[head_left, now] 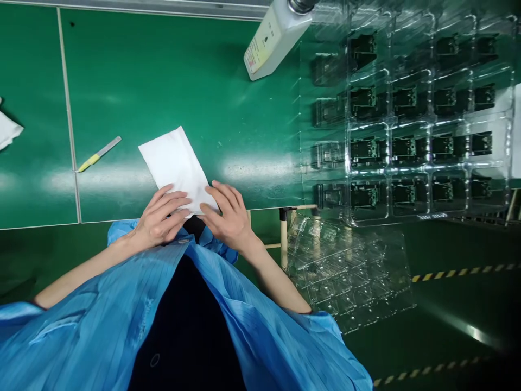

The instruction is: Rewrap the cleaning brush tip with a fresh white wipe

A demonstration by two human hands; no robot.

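Observation:
A white folded cloth (pixel 175 160) lies on the green table (pixel 163 81) at its near edge. My left hand (pixel 160 217) rests on the cloth's near end, fingers bent and laid across it. My right hand (pixel 228 214) presses on the cloth's near right corner with fingers stretched and slightly apart. Both hands touch the cloth; neither lifts it. My blue coat fills the bottom of the view.
A clear plastic tray (pixel 407 125) with several dark electronic parts in its pockets stands at the right. Empty clear trays (pixel 350 271) sit lower, off the table's edge. A white bottle (pixel 272 38) stands at the back. A yellow-handled tool (pixel 100 153) lies to the left, another white cloth (pixel 7 130) at far left.

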